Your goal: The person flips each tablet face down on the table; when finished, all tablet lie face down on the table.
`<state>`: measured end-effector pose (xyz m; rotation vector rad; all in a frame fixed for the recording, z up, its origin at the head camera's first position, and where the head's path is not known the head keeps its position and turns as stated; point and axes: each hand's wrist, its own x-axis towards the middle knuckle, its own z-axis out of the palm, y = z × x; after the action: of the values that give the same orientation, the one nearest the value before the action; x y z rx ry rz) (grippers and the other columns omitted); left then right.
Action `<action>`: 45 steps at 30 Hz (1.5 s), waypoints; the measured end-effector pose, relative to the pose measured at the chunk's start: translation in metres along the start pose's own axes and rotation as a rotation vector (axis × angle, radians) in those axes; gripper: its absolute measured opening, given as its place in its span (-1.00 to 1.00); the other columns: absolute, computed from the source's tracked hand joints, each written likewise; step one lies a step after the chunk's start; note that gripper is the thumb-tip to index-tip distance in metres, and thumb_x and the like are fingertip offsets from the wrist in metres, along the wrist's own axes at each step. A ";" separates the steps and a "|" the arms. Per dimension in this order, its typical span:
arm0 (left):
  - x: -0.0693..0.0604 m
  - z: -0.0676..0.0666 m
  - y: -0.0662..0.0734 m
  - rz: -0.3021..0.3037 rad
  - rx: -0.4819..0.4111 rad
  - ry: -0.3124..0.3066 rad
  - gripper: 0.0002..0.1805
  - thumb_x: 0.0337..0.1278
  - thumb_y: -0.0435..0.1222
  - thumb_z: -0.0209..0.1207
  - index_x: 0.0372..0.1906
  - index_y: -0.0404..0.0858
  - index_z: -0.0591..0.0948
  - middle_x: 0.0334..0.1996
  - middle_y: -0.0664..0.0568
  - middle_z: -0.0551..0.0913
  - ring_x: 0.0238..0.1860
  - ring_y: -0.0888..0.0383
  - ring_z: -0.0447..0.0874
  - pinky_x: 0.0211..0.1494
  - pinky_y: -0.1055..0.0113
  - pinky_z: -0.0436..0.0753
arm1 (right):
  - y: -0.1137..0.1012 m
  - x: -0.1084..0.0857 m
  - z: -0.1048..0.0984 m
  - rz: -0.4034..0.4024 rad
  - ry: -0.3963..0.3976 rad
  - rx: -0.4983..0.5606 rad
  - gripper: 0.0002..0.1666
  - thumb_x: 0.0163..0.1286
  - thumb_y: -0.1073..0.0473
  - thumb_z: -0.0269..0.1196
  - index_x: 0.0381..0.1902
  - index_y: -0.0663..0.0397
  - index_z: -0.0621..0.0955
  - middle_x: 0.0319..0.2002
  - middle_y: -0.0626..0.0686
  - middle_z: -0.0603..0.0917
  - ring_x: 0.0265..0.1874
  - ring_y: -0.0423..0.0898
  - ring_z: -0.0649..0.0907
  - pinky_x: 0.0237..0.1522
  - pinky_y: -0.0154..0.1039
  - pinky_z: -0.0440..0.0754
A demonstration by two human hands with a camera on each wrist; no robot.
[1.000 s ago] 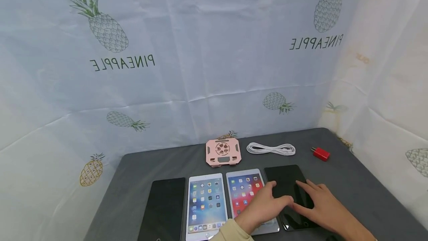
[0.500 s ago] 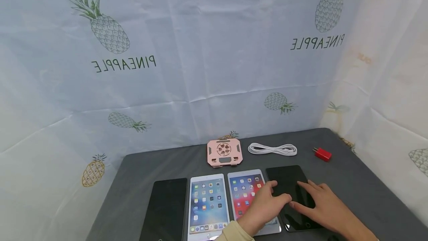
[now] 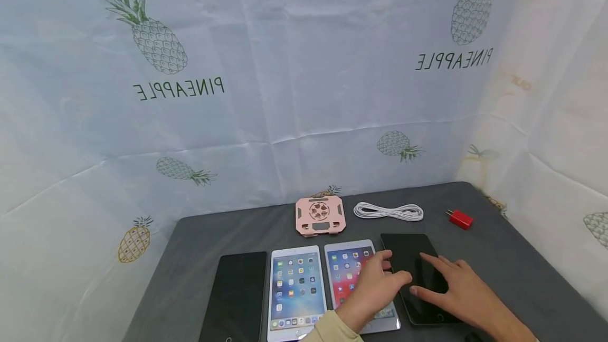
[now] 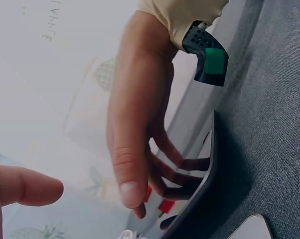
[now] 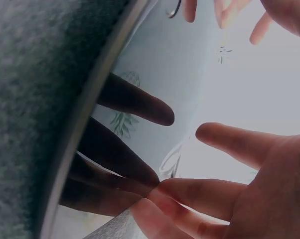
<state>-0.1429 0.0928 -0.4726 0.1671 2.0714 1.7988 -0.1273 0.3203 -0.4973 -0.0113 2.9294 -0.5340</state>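
Note:
My right hand [image 3: 463, 292] lies spread over the rightmost black tablet [image 3: 404, 249], and its fingertips touch the screen in the right wrist view, where the hand [image 5: 269, 189] meets its dark reflection. At the tablet's left edge is my left hand [image 3: 372, 286], thumb extended towards the right thumb, its wrist above a white tablet [image 3: 343, 268] with a lit red and blue screen. Whether its fingers touch the black tablet is hidden. The left wrist view has the left thumb [image 4: 30, 186] and the right hand [image 4: 135, 99] above the tablet's edge [image 4: 213, 149].
To the left lie a lit white tablet [image 3: 296, 284] and another black tablet [image 3: 237, 289]. Behind them are a pink stand [image 3: 320, 216], a coiled white cable [image 3: 388, 212] and a red charger [image 3: 460, 219]. A pineapple-print cloth [image 3: 304, 83] hangs behind the grey table [image 3: 204, 231].
The rightmost black tablet has shifted slightly away from the person. My left fingers have moved a little forward, and the thumbs stand slightly farther apart. The head view has drifted slightly.

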 end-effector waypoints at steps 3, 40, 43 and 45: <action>-0.001 -0.001 0.002 -0.004 0.003 0.011 -0.30 0.16 -0.21 0.42 0.43 -0.25 0.55 0.25 -0.16 0.62 0.21 -0.09 0.64 0.32 -0.25 0.71 | -0.003 0.001 0.000 0.013 -0.002 0.003 0.24 0.28 -0.69 0.26 0.58 0.08 0.46 0.39 0.39 0.61 0.10 0.24 0.61 0.00 0.44 0.69; -0.004 -0.018 0.023 -0.030 -0.083 0.075 -0.15 0.25 -0.13 0.35 0.57 -0.38 0.39 0.43 -0.36 0.54 0.34 -0.20 0.63 0.44 -0.31 0.58 | -0.030 0.005 0.002 -0.056 -0.056 0.175 0.09 0.35 -0.53 0.34 0.55 0.10 0.50 0.47 0.41 0.53 0.40 0.55 0.50 0.24 0.60 0.53; -0.004 -0.019 0.024 -0.030 -0.089 0.075 -0.16 0.26 -0.13 0.36 0.57 -0.37 0.39 0.43 -0.34 0.54 0.35 -0.19 0.63 0.44 -0.30 0.58 | -0.032 0.004 0.001 -0.074 -0.054 0.201 0.08 0.36 -0.50 0.35 0.55 0.11 0.50 0.47 0.38 0.55 0.41 0.52 0.51 0.27 0.58 0.52; -0.004 -0.019 0.025 -0.029 -0.090 0.075 -0.16 0.27 -0.13 0.36 0.57 -0.37 0.39 0.44 -0.34 0.53 0.36 -0.20 0.62 0.45 -0.30 0.58 | -0.032 0.003 0.001 -0.092 -0.051 0.220 0.07 0.37 -0.48 0.36 0.55 0.13 0.50 0.47 0.36 0.56 0.41 0.49 0.52 0.29 0.56 0.53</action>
<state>-0.1500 0.0780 -0.4456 0.0450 2.0279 1.9036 -0.1307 0.2901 -0.4877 -0.1306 2.8146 -0.8540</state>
